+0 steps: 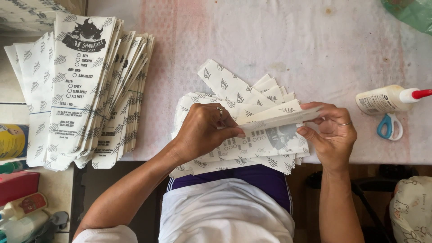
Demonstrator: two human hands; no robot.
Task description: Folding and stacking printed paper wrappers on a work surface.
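1. The left hand (204, 130) lies at the centre of the frame, palm down, pressing flat on the top printed paper sheet (270, 135); its fingertips sit along the folded strip that runs across the sheet; the fingers are extended and pressing, not curled around anything; a ring shows on one finger.
2. The right hand (330, 135) is just right of centre; thumb and fingers are closed in a pinch on the right end of the same sheet's folded edge, lifting it slightly off the pile; a ring shows here too.
3. The top sheet is a long, narrow piece of white paper with a leaf pattern and dark print; its long axis runs left to right across the frame, tilted a little so the right end sits higher than the left; the fold follows that same axis.
4. It rests on a fanned pile of unfolded sheets (238, 90) at the table's near edge, their upper ends pointing toward the top of the frame.
5. A stack of finished paper bags (85, 90) stands in the upper left, long axes running top to bottom.
6. At the right edge lie a white glue bottle (382, 99) with a red nozzle pointing right, and blue-handled scissors (389, 126) just below it, all on the pale pink-stained table (292, 36).
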